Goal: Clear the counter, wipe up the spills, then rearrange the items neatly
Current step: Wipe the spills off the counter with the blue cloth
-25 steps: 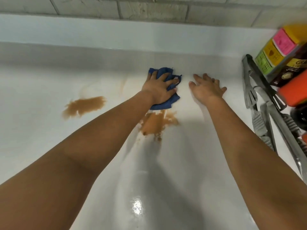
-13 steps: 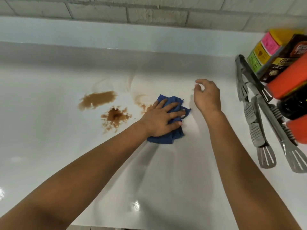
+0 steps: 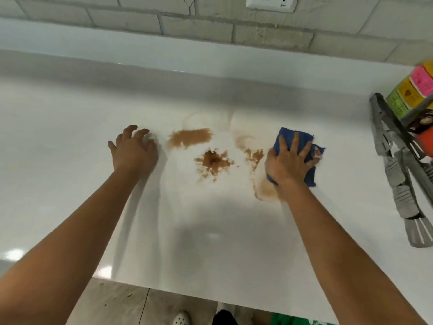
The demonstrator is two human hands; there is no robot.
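Note:
A blue cloth (image 3: 290, 139) lies on the white counter (image 3: 70, 141) under my right hand (image 3: 289, 164), which presses it flat with spread, straight fingers. Brown spills mark the counter between my hands: a long patch (image 3: 189, 140), a splattered blot (image 3: 213, 163), and a smaller smear (image 3: 254, 156) just left of the cloth. A pale brown wiped streak (image 3: 264, 194) curves beside my right wrist. My left hand (image 3: 134, 152) rests on the counter left of the spills, fingers bent, fingertips down, holding nothing.
Grey tongs (image 3: 396, 181) and a slotted spatula (image 3: 420, 233) lie along the right edge. Behind them stand a colourful box (image 3: 412, 95) and an orange container (image 3: 427, 143). A brick wall with a socket (image 3: 271, 3) backs the counter. The front edge drops to the floor.
The blue cloth was under my left hand; now my right hand presses it, further right. My left hand has moved to the left of the spills. The view has pulled back.

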